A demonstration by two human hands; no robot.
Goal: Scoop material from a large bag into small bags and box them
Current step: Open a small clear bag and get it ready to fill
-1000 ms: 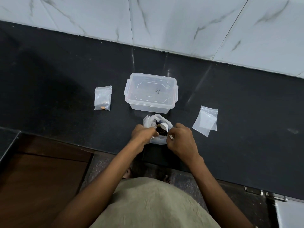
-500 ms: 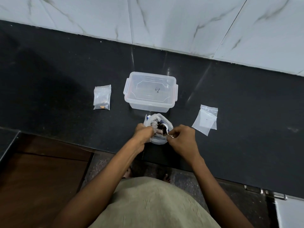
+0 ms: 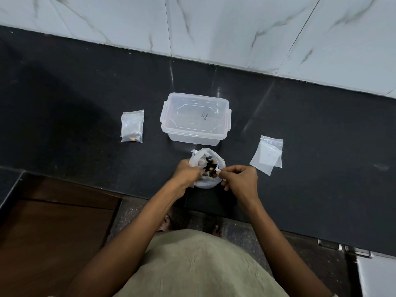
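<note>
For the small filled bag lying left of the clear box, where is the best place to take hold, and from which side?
Pinch the small filled bag at its top strip, coming from above on the far side. It lies flat, and its contents sit at the near bottom edge, so the upper part looks thin, empty and easy to lift.

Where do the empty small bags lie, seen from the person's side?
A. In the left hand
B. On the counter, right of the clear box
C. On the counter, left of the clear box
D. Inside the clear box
B: the empty small bags lie flat on the black counter, right of the clear box, with nothing visible inside them.
</note>
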